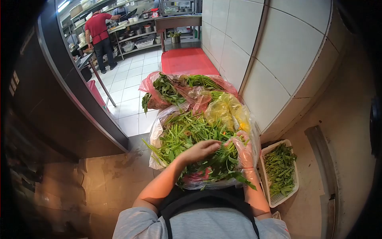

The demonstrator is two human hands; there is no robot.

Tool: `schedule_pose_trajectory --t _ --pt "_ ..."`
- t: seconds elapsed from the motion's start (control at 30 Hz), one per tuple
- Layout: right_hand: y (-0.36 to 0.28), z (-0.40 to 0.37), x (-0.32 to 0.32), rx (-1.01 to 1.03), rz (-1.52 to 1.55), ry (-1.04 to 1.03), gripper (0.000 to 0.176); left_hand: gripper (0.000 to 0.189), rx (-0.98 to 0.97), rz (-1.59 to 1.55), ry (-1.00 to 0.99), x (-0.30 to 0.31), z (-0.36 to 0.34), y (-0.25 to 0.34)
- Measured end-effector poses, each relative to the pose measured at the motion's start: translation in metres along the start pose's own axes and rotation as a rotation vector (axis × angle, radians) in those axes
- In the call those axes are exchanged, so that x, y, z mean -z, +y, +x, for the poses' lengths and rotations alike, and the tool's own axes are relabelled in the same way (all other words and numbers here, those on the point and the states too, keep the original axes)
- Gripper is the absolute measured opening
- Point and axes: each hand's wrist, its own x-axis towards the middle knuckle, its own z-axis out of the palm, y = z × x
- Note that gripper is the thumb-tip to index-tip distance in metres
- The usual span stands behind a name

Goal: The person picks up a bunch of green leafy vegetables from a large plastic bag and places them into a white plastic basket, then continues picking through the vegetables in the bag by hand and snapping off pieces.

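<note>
Over a spread of long-stemmed leafy greens [181, 133] in an open, crinkled clear plastic bag [156, 137], both forearms are reaching forward from short grey sleeves. The left hand [205, 150] is angling inward, palm down, its wrist slightly bent and its fingers lying close together, pointing toward the right hand [243, 144]. Its fingertips are meeting dark, narrow leaves, but whether that grip is pinching any of them, I cannot tell. The right forearm is rising more steeply, and thin, wrinkled transparent plastic is covering the hand and wrist. Its grip is closing around the pale green stems of a loose bunch of leafy greens [229, 157], whose soft, pointed leaves are fanning out between the hands and drooping toward the black apron [203, 199].

Beyond the hands, a glossy, translucent yellow plastic bag [221, 111] is lying crumpled beside a filmy pink plastic bag [149, 85] with more greens spilling from it. Farther out, a smooth, flat red panel [189, 61] is stretching alongside the white tiled wall [234, 28]. Beside the right forearm, a white rectangular perforated plastic basket [295, 184] is holding tangled cut greens [280, 169].
</note>
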Motion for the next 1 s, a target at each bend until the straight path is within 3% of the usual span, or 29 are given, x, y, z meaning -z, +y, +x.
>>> schedule_pose_trajectory --t 0.03,0.1,0.17,0.23,0.3,0.33,0.37,0.4,0.43,0.47,0.5,0.57,0.63,0.67,0.77,0.8,0.83,0.9,0.93,1.0 --pt "-0.007 -0.001 -0.004 -0.029 0.033 0.062 0.021 0.044 -0.027 0.059 0.016 -0.01 -0.001 -0.008" --pt "-0.019 -0.002 -0.012 0.209 -0.288 0.121 0.022 0.049 0.049 0.078 -0.054 -0.033 -0.01 -0.005" --pt "-0.042 -0.008 -0.019 0.346 -0.5 0.166 0.022 0.057 -0.1 0.325 0.044 -0.057 -0.011 -0.038" --pt "-0.072 -0.018 -0.022 0.376 -0.618 0.214 0.02 0.071 0.048 0.167 -0.092 -0.063 -0.01 -0.054" --pt "-0.072 -0.011 -0.018 0.661 -0.787 0.141 0.023 0.085 -0.138 0.346 0.084 -0.06 -0.014 -0.069" --pt "-0.072 -0.008 -0.008 0.793 -0.9 0.137 0.024 0.098 -0.099 0.278 0.067 -0.052 -0.023 -0.035" --pt "-0.069 -0.01 0.008 0.911 -1.034 0.145 0.026 0.107 -0.222 0.42 0.09 -0.048 -0.024 -0.022" --pt "-0.044 -0.011 0.018 0.941 -1.167 0.169 0.026 0.118 -0.276 0.303 0.078 -0.046 -0.021 -0.013" --pt "-0.053 -0.024 0.009 0.879 -1.101 0.021 0.027 0.128 -0.358 0.48 0.092 -0.045 -0.019 0.002" --pt "-0.06 -0.033 -0.005 0.814 -1.018 -0.119 0.028 0.126 -0.452 0.492 0.105 -0.048 -0.014 0.008" --pt "-0.057 -0.034 -0.015 0.802 -0.712 -0.175 0.027 0.127 -0.469 0.355 0.075 -0.054 -0.008 0.007" --pt "-0.057 -0.053 -0.035 0.702 -0.42 -0.133 0.023 0.121 -0.592 0.446 0.143 -0.064 -0.004 0.009" --pt "-0.052 -0.069 -0.038 0.413 -0.17 -0.135 0.019 0.11 -0.394 0.115 0.196 -0.074 -0.01 -0.019" --pt "-0.041 -0.075 -0.043 0.425 -0.099 0.041 0.018 0.09 -0.447 0.317 0.235 -0.078 -0.007 -0.011" --pt "-0.042 -0.084 -0.005 0.222 -0.077 -0.151 0.021 0.07 -0.013 0.271 -0.084 -0.073 -0.01 -0.025" --pt "-0.051 -0.084 0.018 0.079 -0.083 -0.307 0.026 0.062 -0.023 0.432 -0.163 -0.075 -0.005 -0.023" --pt "-0.048 -0.084 0.041 0.084 -0.176 -0.379 0.038 0.054 -0.037 0.591 -0.239 -0.078 -0.001 -0.017" --pt "-0.055 -0.096 0.069 0.063 -0.162 -0.289 0.052 0.039 -0.07 0.905 -0.38 -0.086 0.008 -0.007" --pt "-0.065 -0.097 0.083 0.025 -0.396 -0.343 0.069 0.028 -0.129 0.948 -0.442 -0.094 0.013 -0.005" --pt "-0.059 -0.111 0.091 -0.061 -0.55 -0.462 0.076 0.025 -0.279 1.019 -0.485 -0.114 0.026 -0.006"
